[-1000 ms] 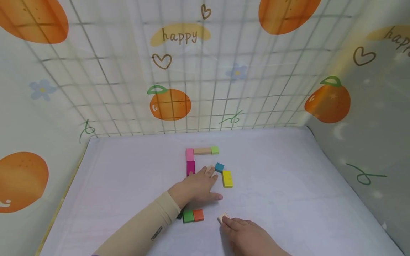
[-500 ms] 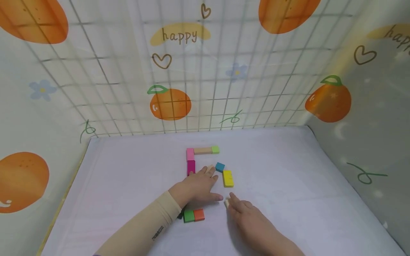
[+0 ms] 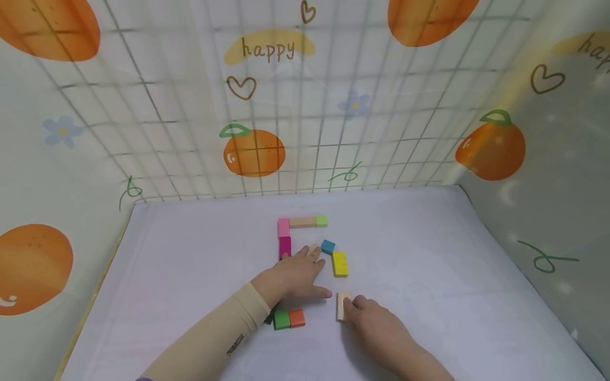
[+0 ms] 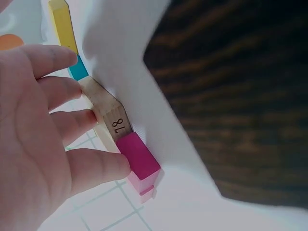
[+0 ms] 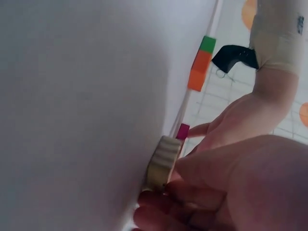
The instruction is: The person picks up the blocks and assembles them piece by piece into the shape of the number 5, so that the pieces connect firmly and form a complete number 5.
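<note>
My left hand lies over the row of blocks with straight, spread fingers. Its fingertips touch the plain wooden blocks, one marked 78, and the magenta block. A blue block and a yellow block continue the row to the right. My right hand pinches a plain wooden block between thumb and fingers, in front of the yellow block and apart from it. This block stands lengthwise, pointing away from me; the right wrist view shows its ribbed end.
Behind are a pink block, a long wooden block and a light green block. Nearer lie a green block and an orange block. A dark, wood-grained shape fills much of the left wrist view.
My right hand has carried the wooden block forward and slightly right, and the block has turned to point away from me. My left hand stays in place.
</note>
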